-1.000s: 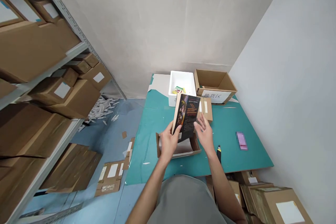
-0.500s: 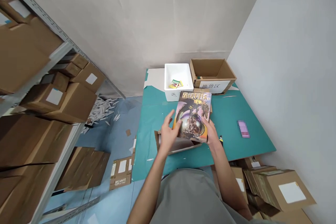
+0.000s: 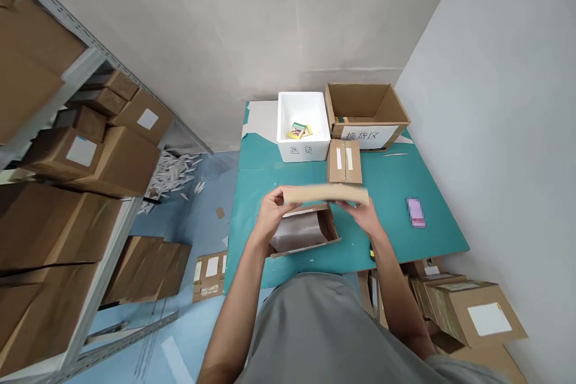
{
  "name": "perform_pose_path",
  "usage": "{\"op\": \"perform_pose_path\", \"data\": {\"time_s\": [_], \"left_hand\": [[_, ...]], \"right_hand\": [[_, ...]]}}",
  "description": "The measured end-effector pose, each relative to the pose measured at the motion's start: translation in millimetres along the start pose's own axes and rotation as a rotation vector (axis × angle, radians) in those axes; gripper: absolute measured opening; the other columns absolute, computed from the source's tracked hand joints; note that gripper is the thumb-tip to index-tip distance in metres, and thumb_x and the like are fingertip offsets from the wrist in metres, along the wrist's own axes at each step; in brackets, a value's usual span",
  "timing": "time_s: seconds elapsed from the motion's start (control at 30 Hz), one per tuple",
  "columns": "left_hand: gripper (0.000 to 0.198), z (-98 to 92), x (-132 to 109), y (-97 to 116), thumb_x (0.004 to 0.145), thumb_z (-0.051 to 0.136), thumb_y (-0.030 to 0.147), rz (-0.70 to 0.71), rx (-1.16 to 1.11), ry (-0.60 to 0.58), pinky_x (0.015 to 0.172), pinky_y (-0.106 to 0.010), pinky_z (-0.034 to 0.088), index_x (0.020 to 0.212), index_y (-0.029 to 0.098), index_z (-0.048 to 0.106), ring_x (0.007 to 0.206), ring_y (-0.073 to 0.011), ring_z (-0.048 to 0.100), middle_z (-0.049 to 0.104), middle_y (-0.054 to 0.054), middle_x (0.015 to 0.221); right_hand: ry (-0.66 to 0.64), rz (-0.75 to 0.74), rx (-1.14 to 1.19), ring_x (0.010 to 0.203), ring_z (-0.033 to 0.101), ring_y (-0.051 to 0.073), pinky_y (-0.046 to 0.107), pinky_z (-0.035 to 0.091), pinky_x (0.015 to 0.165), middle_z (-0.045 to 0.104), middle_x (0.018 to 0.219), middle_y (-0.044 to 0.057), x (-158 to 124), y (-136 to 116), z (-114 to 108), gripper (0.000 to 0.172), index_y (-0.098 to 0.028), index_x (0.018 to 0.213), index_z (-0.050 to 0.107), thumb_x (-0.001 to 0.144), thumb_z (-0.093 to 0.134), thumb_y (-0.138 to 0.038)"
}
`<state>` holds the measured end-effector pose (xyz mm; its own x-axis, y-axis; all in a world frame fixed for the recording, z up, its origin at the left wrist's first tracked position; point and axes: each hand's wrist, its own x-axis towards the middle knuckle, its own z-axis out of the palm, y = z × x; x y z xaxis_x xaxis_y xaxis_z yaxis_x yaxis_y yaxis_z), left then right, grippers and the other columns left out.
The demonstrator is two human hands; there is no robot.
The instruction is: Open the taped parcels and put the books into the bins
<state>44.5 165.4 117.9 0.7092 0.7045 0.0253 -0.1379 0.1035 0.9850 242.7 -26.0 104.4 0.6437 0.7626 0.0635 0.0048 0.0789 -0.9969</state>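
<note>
A thick paperback book is held up edge-on, so its pale page edges face me and its cover is hidden. My left hand grips its left end, and my right hand grips the right end from below. Under the book, an opened cardboard box lies on the green table with a grey sheet curved inside it. Behind the book stands a small closed carton with two white labels.
At the back are a white bin with small colourful packets and a cardboard box with a handwritten sign. A blurred pink item lies at right. Shelves of cartons line the left; boxes are stacked lower right.
The book has been tipped from showing its illustrated front cover to edge-on. Both hands have turned with it and risen slightly, uncovering the opened box and the small carton behind.
</note>
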Motion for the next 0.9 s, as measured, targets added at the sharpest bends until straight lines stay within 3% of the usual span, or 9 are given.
{"op": "perform_pose_path", "data": {"time_s": [0.1,0.17,0.33,0.47,0.53,0.6,0.67,0.77,0.9], "left_hand": [[0.035,-5.3,-2,13,0.079,0.101,0.059,0.236,0.211,-0.077,0.144,-0.067,0.020,0.078,0.027,0.086,0.149,-0.0408,0.067,0.088,-0.012,0.121],[0.033,-6.6,-4,22,0.086,0.095,0.060,0.310,0.285,-0.093,0.145,-0.068,0.015,0.076,0.030,0.087,0.161,-0.0402,0.056,0.085,-0.011,0.132],[0.038,-8.7,-6,30,0.081,0.096,0.067,0.267,0.249,-0.060,0.143,-0.068,0.025,0.083,0.030,0.090,0.146,-0.0414,0.069,0.088,-0.010,0.124],[0.053,-9.3,-6,20,0.070,0.103,0.066,0.059,0.128,0.005,0.119,-0.058,0.058,0.096,0.022,0.091,0.115,-0.0388,0.082,0.089,-0.011,0.108],[0.067,-7.0,-6,13,0.071,0.102,0.067,-0.007,0.085,0.034,0.104,-0.047,0.065,0.115,0.019,0.088,0.106,-0.0328,0.082,0.087,-0.009,0.104],[0.088,-4.0,-7,9,0.075,0.099,0.069,-0.018,0.078,0.060,0.098,-0.039,0.065,0.144,0.018,0.078,0.103,-0.0268,0.081,0.086,-0.007,0.103],[0.094,-2.4,-10,6,0.084,0.092,0.071,-0.010,0.113,0.085,0.099,-0.037,0.064,0.158,0.018,0.068,0.105,-0.0257,0.081,0.086,-0.008,0.109],[0.068,-5.9,-13,6,0.099,0.073,0.072,-0.021,0.162,0.037,0.111,-0.043,0.061,0.141,0.019,0.080,0.129,-0.0337,0.076,0.083,-0.013,0.135],[0.059,-16.3,-17,7,0.097,0.070,0.066,-0.092,0.171,-0.055,0.121,-0.047,0.055,0.130,0.020,0.085,0.146,-0.0394,0.066,0.078,-0.011,0.150]], "right_hand": [[0.007,-0.070,0.007,0.153,0.064,0.039,0.061,0.041,0.137,0.082,0.143,0.005,1,-13,-4,0.043,-0.036,0.106,0.093,0.070,0.106,-0.057],[0.043,-0.074,0.046,0.155,0.062,0.038,0.060,0.041,0.138,0.081,0.146,0.004,0,-19,-2,0.039,-0.037,0.103,0.093,0.070,0.106,-0.054],[0.043,-0.032,0.073,0.157,0.060,0.037,0.058,0.037,0.141,0.082,0.145,0.002,-5,-17,-2,0.049,-0.036,0.118,0.092,0.072,0.104,-0.051],[0.100,-0.028,-0.022,0.130,0.076,0.039,0.060,0.054,0.124,0.088,0.123,0.007,-7,-11,-6,0.042,-0.029,0.114,0.091,0.083,0.096,-0.057],[0.138,-0.011,-0.057,0.111,0.079,0.035,0.055,0.061,0.113,0.088,0.109,0.007,-8,-12,-6,0.045,-0.027,0.121,0.088,0.086,0.096,-0.054],[0.134,0.027,-0.028,0.100,0.078,0.030,0.051,0.063,0.106,0.087,0.103,0.005,-9,-14,-3,0.059,-0.028,0.140,0.081,0.087,0.095,-0.052],[0.121,0.057,-0.001,0.099,0.078,0.028,0.048,0.063,0.103,0.088,0.110,0.006,-10,-15,-1,0.065,-0.030,0.147,0.076,0.090,0.092,-0.056],[0.120,0.103,-0.024,0.113,0.078,0.031,0.046,0.064,0.104,0.086,0.126,0.006,-13,-9,1,0.055,-0.029,0.128,0.085,0.092,0.083,-0.071],[0.116,0.237,0.012,0.109,0.081,0.035,0.048,0.066,0.097,0.088,0.112,0.007,-16,1,1,0.065,-0.026,0.113,0.089,0.089,0.078,-0.085]]}}
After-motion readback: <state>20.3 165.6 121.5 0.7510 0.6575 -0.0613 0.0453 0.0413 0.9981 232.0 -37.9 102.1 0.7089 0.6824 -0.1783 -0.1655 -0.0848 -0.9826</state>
